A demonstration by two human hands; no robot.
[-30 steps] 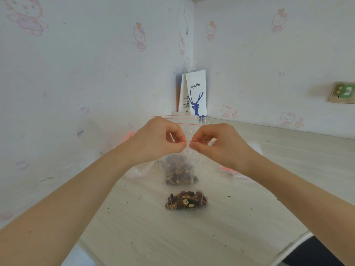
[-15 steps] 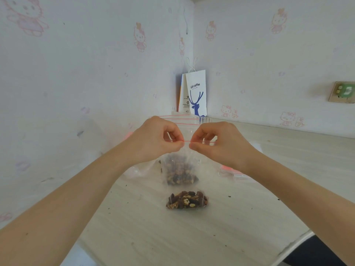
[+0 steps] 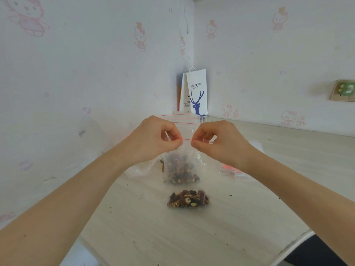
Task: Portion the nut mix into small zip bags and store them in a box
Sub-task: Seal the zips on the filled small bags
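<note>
Now our left grip (image 3: 153,138) and right grip (image 3: 221,143) both pinch the red zip line (image 3: 186,139) of the small bag (image 3: 180,169), which hangs beneath them above the surface (image 3: 192,237). The line runs side to side, and the short gap between the pinches seems equally near both.

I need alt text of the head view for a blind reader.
A person's left hand and right hand pinch the red zip strip atop a small clear zip bag of nut mix. A second filled bag lies nearer on the pale table; a white coffee paper bag stands in the corner.
</note>
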